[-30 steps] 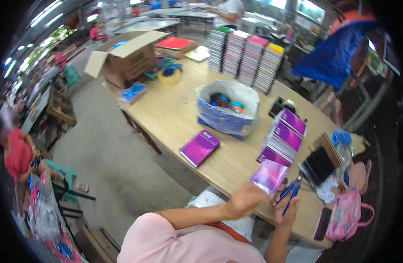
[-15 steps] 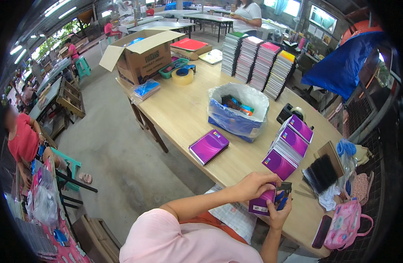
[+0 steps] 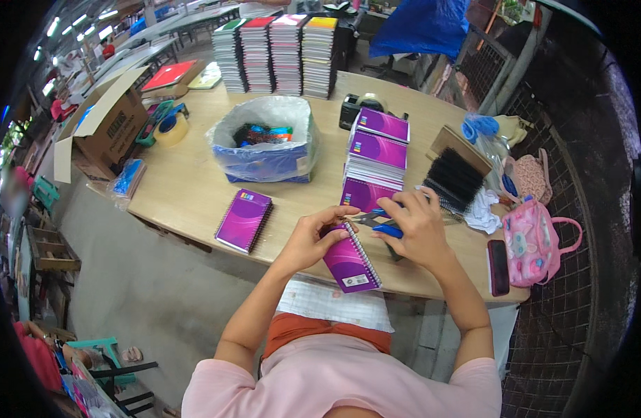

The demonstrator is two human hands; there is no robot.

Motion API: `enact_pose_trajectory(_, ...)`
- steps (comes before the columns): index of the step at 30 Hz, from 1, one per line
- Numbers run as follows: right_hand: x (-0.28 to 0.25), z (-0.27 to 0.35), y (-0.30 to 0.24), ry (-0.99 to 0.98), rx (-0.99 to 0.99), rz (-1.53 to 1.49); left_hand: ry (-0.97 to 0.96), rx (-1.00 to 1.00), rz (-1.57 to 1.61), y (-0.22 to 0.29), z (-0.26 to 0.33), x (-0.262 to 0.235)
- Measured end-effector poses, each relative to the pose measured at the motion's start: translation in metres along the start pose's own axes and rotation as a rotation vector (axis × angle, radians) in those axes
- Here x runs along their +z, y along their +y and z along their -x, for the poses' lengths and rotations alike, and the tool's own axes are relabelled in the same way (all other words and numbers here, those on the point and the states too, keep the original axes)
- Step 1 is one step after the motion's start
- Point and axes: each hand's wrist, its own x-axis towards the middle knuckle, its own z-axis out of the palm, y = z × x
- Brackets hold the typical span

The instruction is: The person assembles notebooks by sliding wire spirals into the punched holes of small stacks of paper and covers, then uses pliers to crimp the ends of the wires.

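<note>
Item: purple spiral notebook, held at the near edge of the worktop, at about 6 o'clock from the lined box of coloured stock. Back cover faces up; wire spine runs along its right side.

Left hand: fingers curled over the notebook's top edge, thumb side toward the person, grasping it. Forearm rises from the lower frame, elbow bent, wrist turned slightly inward.

Right hand: clenched around blue-handled pliers, whose metal tips point to 9 o'clock and meet the upper end of the spine. Wrist is cocked, forearm angled in from 5 o'clock.

Handling notes (judgement): the work appears to be closing or trimming the wire end.
- Keep the notebook pinned flat against the worktop edge so the spine does not twist.
- Bring the tips square to the wire, squeeze briefly, and keep the left fingertips clear of the tips, since they lie just beside them.
- Whether the tips already grip the wire cannot be told.

Adjacent stock:
- Row of matching purple notebooks at 12 o'clock from the hands.
- Single purple notebook at 9 o'clock, apart.
- Black comb bindings at 2 o'clock.
- Pink bag and dark phone at 3 o'clock.
- Tall notebook stacks at the far edge.
- Open cardboard carton at 10 o'clock.
</note>
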Motion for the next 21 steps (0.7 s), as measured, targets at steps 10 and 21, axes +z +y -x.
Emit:
enact_pose_trajectory(10,0.009,-0.006,0.003,-0.025,-0.153,0.068,-0.024,0.03,-0.048,0.0,0.003,-0.005)
enact_pose_trajectory(21,-0.003,-0.008,-0.001,0.052,-0.138,0.171,0.139,-0.006,-0.016,-0.014,0.002,-0.003)
